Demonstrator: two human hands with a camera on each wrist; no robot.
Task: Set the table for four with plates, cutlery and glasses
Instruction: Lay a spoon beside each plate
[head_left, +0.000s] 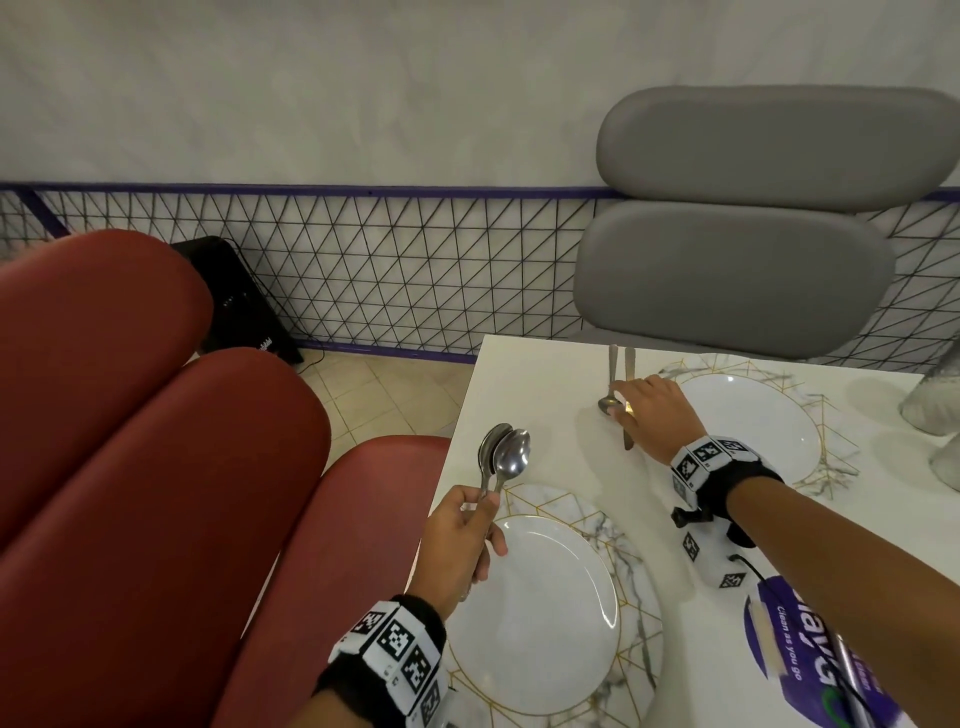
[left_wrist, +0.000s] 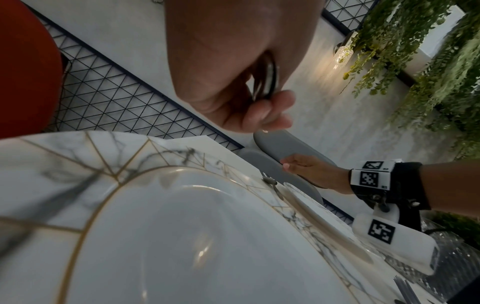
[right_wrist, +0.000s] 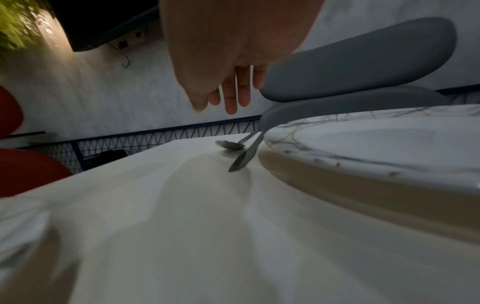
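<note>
My left hand (head_left: 483, 506) grips the handles of a few steel spoons (head_left: 505, 457), bowls up, above the table's left edge beside the near white plate (head_left: 540, 613) on its marble charger (head_left: 623, 551). In the left wrist view the spoons (left_wrist: 269, 80) show between the curled fingers (left_wrist: 267, 111). My right hand (head_left: 621, 400) hovers with straight fingers over a spoon (head_left: 607, 404) and a second utensil (head_left: 628, 364) lying left of the far plate (head_left: 748, 431). The right wrist view shows that spoon (right_wrist: 230, 144) and utensil (right_wrist: 242, 160) flat on the table, with the fingers (right_wrist: 231, 98) above them.
A grey chair (head_left: 753, 208) stands behind the far plate. A red bench (head_left: 130, 441) runs along the table's (head_left: 545, 384) left side. Textured glasses (head_left: 935, 395) stand at the right edge, and a purple pack (head_left: 810, 654) lies near right.
</note>
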